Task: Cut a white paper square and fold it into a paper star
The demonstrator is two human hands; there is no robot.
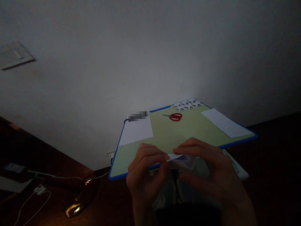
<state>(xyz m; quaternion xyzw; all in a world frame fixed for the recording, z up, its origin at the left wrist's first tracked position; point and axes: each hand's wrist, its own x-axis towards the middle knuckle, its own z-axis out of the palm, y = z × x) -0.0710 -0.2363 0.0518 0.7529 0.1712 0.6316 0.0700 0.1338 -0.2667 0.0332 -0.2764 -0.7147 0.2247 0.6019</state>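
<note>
Both my hands hold a small folded piece of white paper (180, 158) over the near edge of a green board with a blue rim (164, 135). My left hand (145, 171) pinches the paper's left end with thumb and fingers closed. My right hand (209, 169) curls over its right side, fingers pressed on it. Red-handled scissors (174, 116) lie at the far part of the board. A cluster of small folded white paper pieces (188, 104) sits at the far edge.
A white sheet (137, 131) lies on the board's left, a white strip (225, 123) on its right. White cables (39, 190) and a shiny round object (77, 204) lie on the dark surface at left. A pale wall rises behind.
</note>
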